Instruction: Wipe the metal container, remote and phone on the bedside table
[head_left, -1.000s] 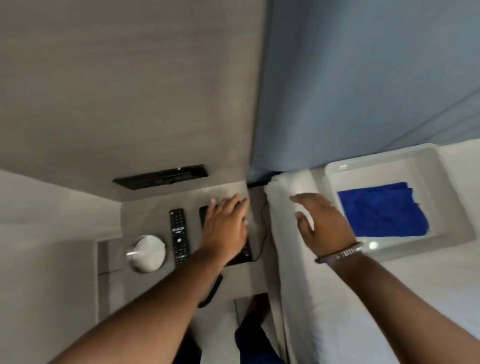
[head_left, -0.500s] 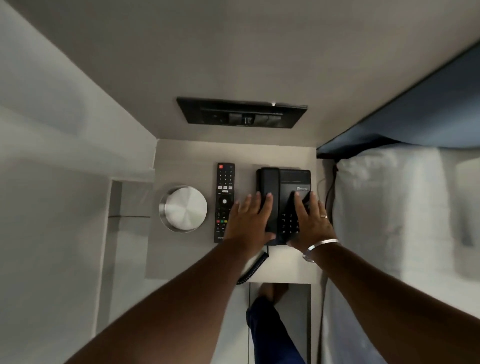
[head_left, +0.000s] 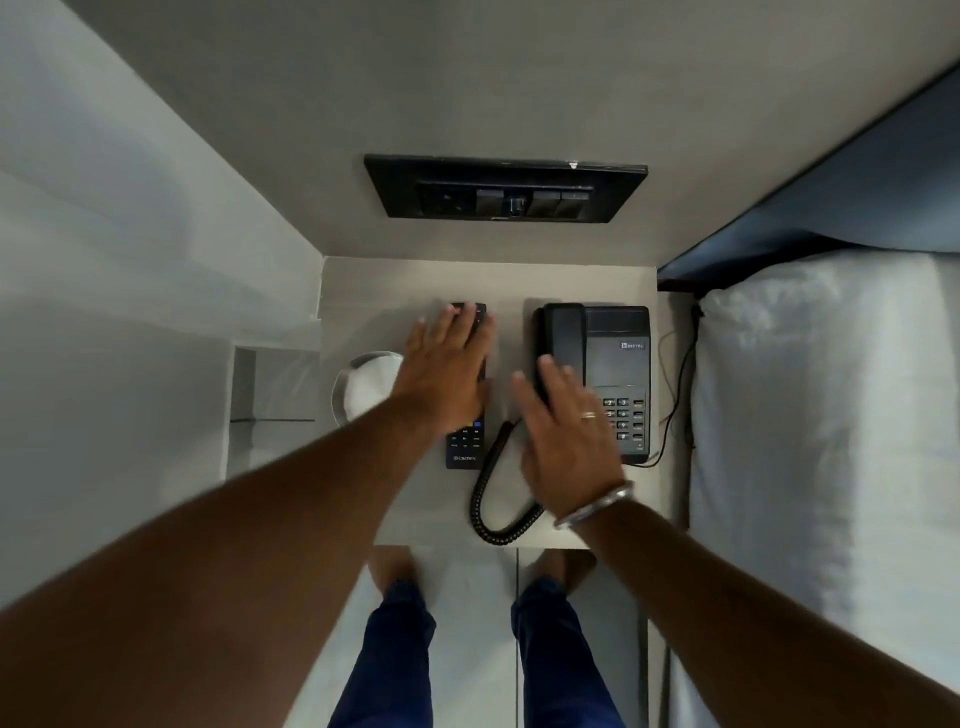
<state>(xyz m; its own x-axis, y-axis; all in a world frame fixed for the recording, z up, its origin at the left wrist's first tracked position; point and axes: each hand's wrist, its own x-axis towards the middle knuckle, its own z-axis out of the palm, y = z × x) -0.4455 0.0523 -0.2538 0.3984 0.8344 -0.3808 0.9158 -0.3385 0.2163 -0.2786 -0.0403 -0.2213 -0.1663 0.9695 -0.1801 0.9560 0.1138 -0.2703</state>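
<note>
A black desk phone (head_left: 615, 358) sits at the right of the bedside table (head_left: 483, 278), its coiled cord (head_left: 491, 499) looping toward the front edge. A black remote (head_left: 464, 441) lies left of it, mostly covered by my left hand (head_left: 447, 374), which rests flat on it with fingers spread. The round metal container (head_left: 363, 384) is at the table's left, partly hidden behind my left wrist. My right hand (head_left: 566, 436) hovers flat over the phone's left side and keypad, fingers apart, holding nothing. No cloth is in view.
A black switch panel (head_left: 506, 189) is set in the wall above the table. A white bed (head_left: 826, 441) borders the table on the right, with thin cables (head_left: 680, 395) in the gap. A wall (head_left: 130, 260) closes the left side. My feet stand below the front edge.
My left hand has slid left from the phone onto the remote. My right hand has drawn back a little over the phone. The camera has moved closer to the table.
</note>
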